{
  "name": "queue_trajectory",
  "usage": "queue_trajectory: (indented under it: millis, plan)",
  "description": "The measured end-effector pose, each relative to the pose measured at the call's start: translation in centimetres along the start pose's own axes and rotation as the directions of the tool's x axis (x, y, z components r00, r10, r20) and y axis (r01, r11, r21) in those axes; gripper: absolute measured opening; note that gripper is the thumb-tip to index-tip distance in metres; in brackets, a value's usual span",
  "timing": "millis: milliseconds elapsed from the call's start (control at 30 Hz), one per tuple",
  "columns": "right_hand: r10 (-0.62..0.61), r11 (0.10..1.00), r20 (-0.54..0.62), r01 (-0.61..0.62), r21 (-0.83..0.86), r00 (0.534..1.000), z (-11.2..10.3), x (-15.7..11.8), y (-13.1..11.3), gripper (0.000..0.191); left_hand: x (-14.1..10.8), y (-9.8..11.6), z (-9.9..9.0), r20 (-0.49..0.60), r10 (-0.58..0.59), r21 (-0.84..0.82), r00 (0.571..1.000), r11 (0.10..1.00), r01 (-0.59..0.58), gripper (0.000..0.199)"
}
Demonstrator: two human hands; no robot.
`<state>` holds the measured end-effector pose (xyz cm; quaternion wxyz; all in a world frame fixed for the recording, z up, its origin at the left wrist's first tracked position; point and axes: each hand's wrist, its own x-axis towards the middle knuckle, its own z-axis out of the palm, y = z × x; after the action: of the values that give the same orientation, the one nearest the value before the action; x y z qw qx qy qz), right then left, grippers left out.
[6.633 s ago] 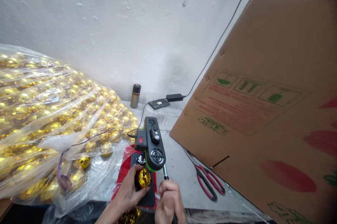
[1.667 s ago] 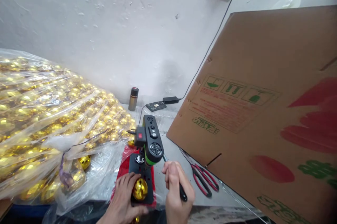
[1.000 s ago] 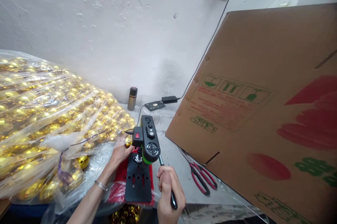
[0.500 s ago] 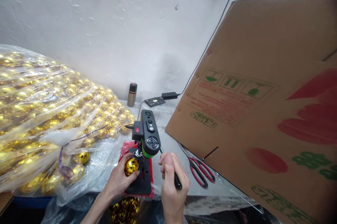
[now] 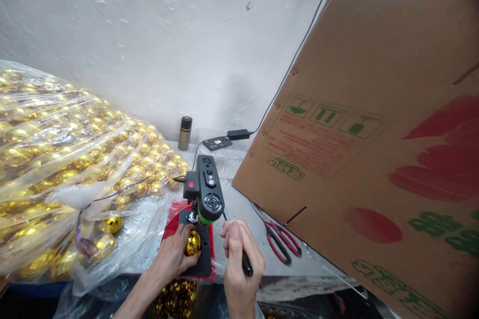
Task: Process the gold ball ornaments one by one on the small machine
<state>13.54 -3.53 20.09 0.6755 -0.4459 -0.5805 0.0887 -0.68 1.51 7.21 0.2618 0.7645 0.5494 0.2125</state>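
My left hand [image 5: 172, 255] grips a gold mirrored ball [image 5: 193, 243] over the black base plate [image 5: 202, 262] of a small machine. Above and behind the ball is the machine's black head [image 5: 210, 186], with a green band under it. To the right, my right hand [image 5: 242, 254] is wrapped round a black-tipped handle [image 5: 247, 264], whose metal rod runs up toward the machine head. Beneath the base lies a red plastic sheet [image 5: 212, 271].
At left, a clear bag [image 5: 86, 144] bulges with gold balls. A large cardboard box [image 5: 337, 84] leans at right, with red-handled scissors [image 5: 282, 241] beside it. Behind the machine stand a bottle [image 5: 184, 133] and a black adapter [image 5: 238, 134]. More gold pieces [image 5: 175, 299] lie below the table edge.
My left hand and the gold ball have shifted slightly right relative to the base plate, with the fingers now more over the ball. The whole view has moved slightly.
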Motion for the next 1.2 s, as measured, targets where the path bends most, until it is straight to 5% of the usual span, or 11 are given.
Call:
queue_trajectory:
  millis: [167,533,1033,1200]
  plan:
    - [-0.006,1.0,0.007,0.006,0.001,1.0,-0.2,-0.2,0.0,0.036,0.7,1.3,-1.1,0.134,-0.063,0.049,0.989,0.997,0.057,0.049]
    - [-0.057,0.998,0.001,0.057,-0.001,0.998,-0.3,-0.9,0.8,0.034,1.2,-0.9,3.1,-0.197,0.078,-0.055,0.977,0.994,-0.09,0.037]
    - [-0.162,0.986,-0.164,0.164,-0.005,0.973,1.1,-5.0,4.9,0.039,1.0,-0.8,3.3,-0.153,0.082,-0.057,0.985,0.994,-0.092,0.037]
    - [-0.117,0.993,-0.19,0.11,-0.044,0.975,1.3,-5.5,5.3,0.04,1.1,-0.7,3.3,-0.162,0.082,-0.066,0.983,0.993,-0.094,0.036]
